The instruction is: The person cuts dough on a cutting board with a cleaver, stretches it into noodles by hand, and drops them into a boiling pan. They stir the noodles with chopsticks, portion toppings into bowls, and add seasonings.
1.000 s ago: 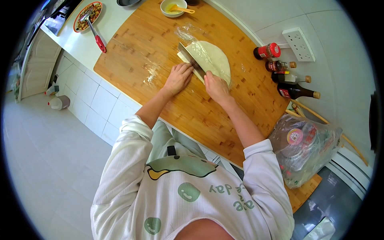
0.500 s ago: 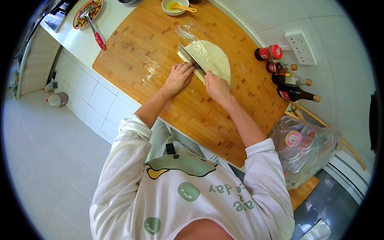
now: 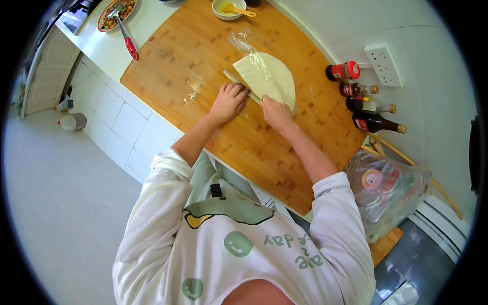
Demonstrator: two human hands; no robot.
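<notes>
My right hand is closed around the handle of a knife, whose blade shows only as a thin line beside the dough. A flat, pale sheet of dough with one straight cut side and one rounded side lies on the wooden board. Between that cut side and my left hand is a narrow dough strip, apart from the sheet at its upper end. The left fingers lie side by side over the strip near the blade. Clear plastic wrap is bunched at the sheet's upper corner.
At the board's far edge stands a white bowl with an orange-handled brush. Bottles and a red-lidded jar line the wall at right. A bagged bundle sits near my right elbow. A plate of food with a red-handled spoon is at upper left.
The knife blade, broadly visible before, now shows thin and low. A gap has opened between the dough strip and the sheet's cut side. Both hands stay nearly in place.
</notes>
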